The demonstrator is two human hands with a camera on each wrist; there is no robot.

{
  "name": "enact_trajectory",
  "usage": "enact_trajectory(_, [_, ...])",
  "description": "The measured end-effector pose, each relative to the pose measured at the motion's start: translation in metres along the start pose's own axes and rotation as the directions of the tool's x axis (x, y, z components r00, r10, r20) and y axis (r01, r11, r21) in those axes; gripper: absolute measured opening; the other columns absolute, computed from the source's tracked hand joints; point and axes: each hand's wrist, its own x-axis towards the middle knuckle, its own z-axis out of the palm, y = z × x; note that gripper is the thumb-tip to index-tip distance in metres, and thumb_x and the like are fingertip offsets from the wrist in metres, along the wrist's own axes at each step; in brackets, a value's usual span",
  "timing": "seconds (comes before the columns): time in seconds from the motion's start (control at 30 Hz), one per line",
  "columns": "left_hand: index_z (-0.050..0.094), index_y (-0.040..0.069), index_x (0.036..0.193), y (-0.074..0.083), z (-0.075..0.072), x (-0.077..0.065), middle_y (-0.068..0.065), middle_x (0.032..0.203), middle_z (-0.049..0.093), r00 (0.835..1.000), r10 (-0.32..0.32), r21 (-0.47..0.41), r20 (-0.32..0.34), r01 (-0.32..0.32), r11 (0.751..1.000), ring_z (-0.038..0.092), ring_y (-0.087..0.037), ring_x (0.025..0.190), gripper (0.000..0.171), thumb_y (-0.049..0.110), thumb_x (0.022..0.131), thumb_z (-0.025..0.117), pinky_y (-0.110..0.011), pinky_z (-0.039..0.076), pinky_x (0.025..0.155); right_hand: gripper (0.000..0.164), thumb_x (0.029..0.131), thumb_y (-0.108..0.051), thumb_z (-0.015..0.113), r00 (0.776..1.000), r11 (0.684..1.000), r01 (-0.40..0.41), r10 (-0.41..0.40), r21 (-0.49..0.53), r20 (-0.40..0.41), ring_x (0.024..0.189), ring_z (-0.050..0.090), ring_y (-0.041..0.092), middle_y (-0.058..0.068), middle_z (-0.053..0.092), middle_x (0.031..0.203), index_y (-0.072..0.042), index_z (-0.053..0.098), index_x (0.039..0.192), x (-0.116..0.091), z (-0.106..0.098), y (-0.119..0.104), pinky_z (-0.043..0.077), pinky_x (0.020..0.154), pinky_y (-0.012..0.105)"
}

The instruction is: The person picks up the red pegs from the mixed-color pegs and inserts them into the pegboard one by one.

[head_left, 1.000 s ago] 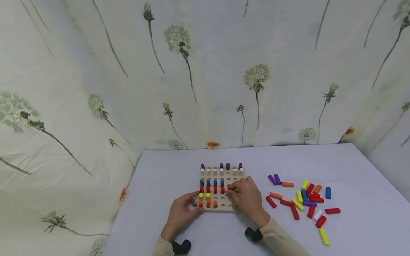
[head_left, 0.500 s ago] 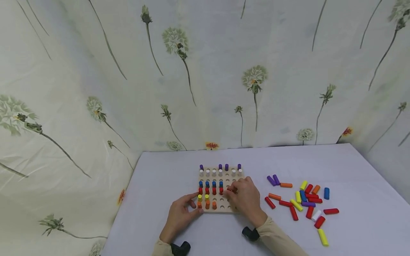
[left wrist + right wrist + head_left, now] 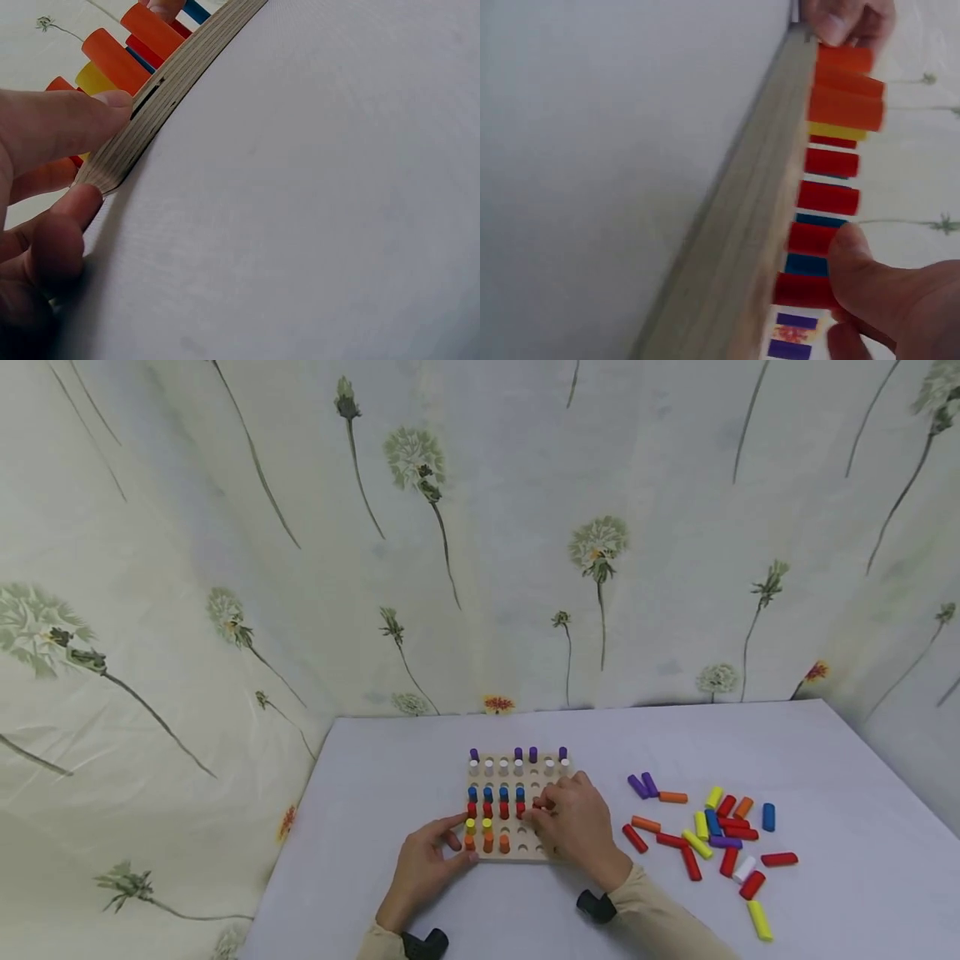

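Note:
A wooden pegboard (image 3: 512, 853) lies on the table, bearing upright rows of purple, white, blue, red, yellow and orange pegs. At its near left corner my left hand (image 3: 423, 864) grips the board, thumb on the near edge (image 3: 169, 90) and another finger at the left side. My right hand (image 3: 577, 827) is over the board's right half and pinches a red peg (image 3: 802, 290) by its top, at the right end of the red row. That peg stands upright at the board; whether it is fully seated cannot be told. The right hand hides some holes.
Loose pegs in several colours lie scattered to the right of the board, among them a white peg (image 3: 744, 869), a blue peg (image 3: 768, 817) and a yellow peg (image 3: 759, 921). A patterned cloth (image 3: 510, 568) hangs behind the white table (image 3: 390, 760).
The hands have barely moved. My right hand keeps its pinch on the red peg, and my left hand stays on the board's corner. The view shifts slightly.

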Motion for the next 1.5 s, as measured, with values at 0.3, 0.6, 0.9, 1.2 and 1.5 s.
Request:
enact_trajectory(0.3, [0.073,0.018,0.135,0.001,0.002,-0.003,0.005,0.088,0.069,1.000,-0.016,0.000,0.013,0.016,1.000,0.042,-0.001,0.057,0.055,0.035,0.085,0.090,-0.019,0.033,0.052,0.029,0.084,-0.036,0.091,0.984,0.984,-0.100,0.076,0.144,0.162,0.089,0.054,0.019,-0.001,0.076,0.092,-0.016,0.086,0.105,-0.003,-0.023,0.017,0.039,0.073,0.030])
enact_trajectory(0.6, [0.073,0.018,0.135,0.003,0.000,-0.001,0.007,0.088,0.067,1.000,-0.016,0.028,0.006,0.016,0.999,0.043,-0.002,0.059,0.056,0.036,0.085,0.089,-0.019,0.033,0.053,0.024,0.094,-0.029,0.082,0.974,0.977,-0.164,0.138,0.139,0.177,0.097,0.059,0.031,0.008,0.079,0.104,-0.012,0.084,0.110,-0.001,-0.084,0.083,0.042,0.075,0.036])
enact_trajectory(0.9, [0.073,0.019,0.135,0.005,0.000,-0.001,0.007,0.088,0.068,1.000,-0.016,0.033,0.006,0.016,0.999,0.042,-0.001,0.058,0.055,0.036,0.085,0.089,-0.019,0.032,0.053,0.021,0.094,-0.026,0.082,0.962,0.985,-0.168,0.153,0.046,0.227,0.096,0.062,0.030,0.009,0.080,0.103,-0.010,0.084,0.108,-0.025,-0.122,0.146,0.044,0.073,0.035])
enact_trajectory(1.2, [0.073,0.019,0.134,0.003,0.000,0.001,0.006,0.088,0.069,1.000,-0.015,-0.001,-0.004,0.015,1.000,0.042,-0.001,0.057,0.055,0.033,0.084,0.090,-0.019,0.032,0.053,0.014,0.087,-0.023,0.088,0.948,0.979,-0.197,0.178,0.049,0.265,0.093,0.060,0.022,-0.005,0.076,0.090,-0.016,0.084,0.099,-0.044,-0.104,0.134,0.045,0.073,0.032])
enact_trajectory(1.5, [0.073,0.020,0.135,0.001,0.001,0.001,0.009,0.089,0.068,0.999,-0.040,0.001,0.006,0.040,0.999,0.043,-0.001,0.057,0.055,0.036,0.084,0.089,-0.019,0.033,0.053,0.022,0.084,-0.032,0.091,0.916,0.957,-0.290,0.275,0.009,0.293,0.088,0.053,0.019,-0.007,0.068,0.080,-0.015,0.082,0.096,-0.053,-0.071,0.106,0.043,0.073,0.033])
